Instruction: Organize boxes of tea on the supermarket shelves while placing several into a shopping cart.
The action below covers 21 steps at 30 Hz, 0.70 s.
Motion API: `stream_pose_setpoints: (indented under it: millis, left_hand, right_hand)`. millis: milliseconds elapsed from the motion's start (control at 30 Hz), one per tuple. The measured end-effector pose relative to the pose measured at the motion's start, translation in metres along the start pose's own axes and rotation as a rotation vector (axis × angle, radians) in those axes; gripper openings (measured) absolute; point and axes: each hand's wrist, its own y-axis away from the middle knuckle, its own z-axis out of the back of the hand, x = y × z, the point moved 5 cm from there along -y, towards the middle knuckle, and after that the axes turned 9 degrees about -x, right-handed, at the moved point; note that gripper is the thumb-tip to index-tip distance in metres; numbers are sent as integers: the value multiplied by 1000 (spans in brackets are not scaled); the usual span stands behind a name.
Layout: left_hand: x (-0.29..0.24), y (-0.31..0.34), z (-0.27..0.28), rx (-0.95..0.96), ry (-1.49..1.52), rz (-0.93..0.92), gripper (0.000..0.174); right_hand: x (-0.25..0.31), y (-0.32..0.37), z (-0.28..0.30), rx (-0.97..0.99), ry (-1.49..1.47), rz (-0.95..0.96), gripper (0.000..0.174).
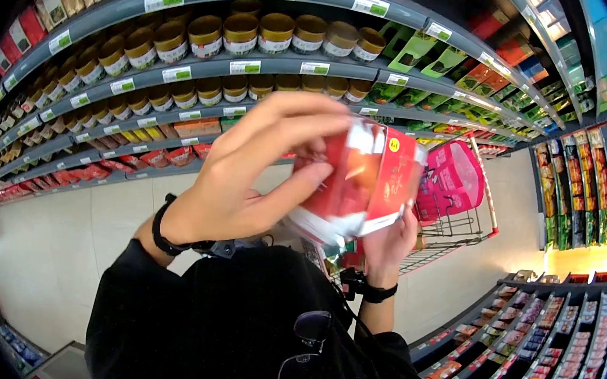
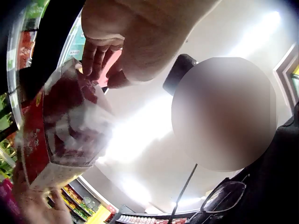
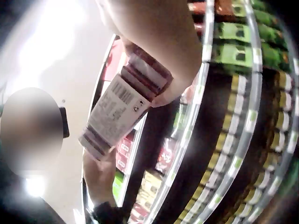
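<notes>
A red-and-white packaged box [image 1: 375,175] with a shiny front and a yellow round mark is held up before the chest, slightly blurred. My left hand [image 1: 254,162] has its thumb and fingers at the box's left end; in the left wrist view the fingertips are right at its upper corner. My right hand [image 1: 392,242] grips the opposite end from below. Printed text and a barcode show on the pale back of the box [image 3: 115,109] in the right wrist view, where my right hand [image 3: 156,44] wraps the upper end.
A shopping cart [image 1: 454,238] with a bright pink package [image 1: 452,181] in it stands just beyond my right hand. Ahead, curved store shelves [image 1: 250,65] carry gold-lidded jars [image 1: 275,33] and green packs. More shelving [image 1: 524,346] stands at the lower right. Sunglasses [image 1: 306,352] hang on the black shirt.
</notes>
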Motion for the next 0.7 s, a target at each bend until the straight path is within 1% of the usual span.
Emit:
stream_pose_setpoints:
  millis: [33,67,133,167,200,267,333,400,433,500,567,633,667,700]
  left_hand:
    - [9,7,2,-11,10,107,49]
    - [14,9,4,-6,-46,127,59]
    - [28,21,3,-11,49,267,71]
    - [30,25,1,71,75,407,82]
    - [38,32,0,91,-19,359,85]
    - [42,37,0,34,71,394,84]
    - [36,35,3,50,72,337,84]
    - [32,35,5,63,69,300,83]
    - [30,36,5,67,67,291,82]
    - [30,37,6,55,64,302,80]
    - [33,44,5,30,75,341,80]
    - [35,45,4,35,111,338,80]
    - [39,48,4,29,125,349,80]
    - [43,52,4,36,113,382,81]
  right_hand:
    - [9,4,-2,-20,-24,127,52]
    - [19,8,-4,-9,138,219,68]
    - [31,14,0,4,310,458,87]
    - [35,19,4,62,263,382,101]
    - [40,20,7,32,318,455,102]
    - [44,30,15,34,366,394,103]
    - [48,37,29,-52,483,402,93]
    - [51,46,32,-131,532,395,81]
    - [55,49,27,27,738,445,62]
    - [56,43,11,98,813,457,54]
    - [61,40,-16,84,734,401,55]
    - [61,40,-34,66,673,357,59]
    - [61,39,-31,73,647,357,61]
    - [62,43,-17,93,628,385,71]
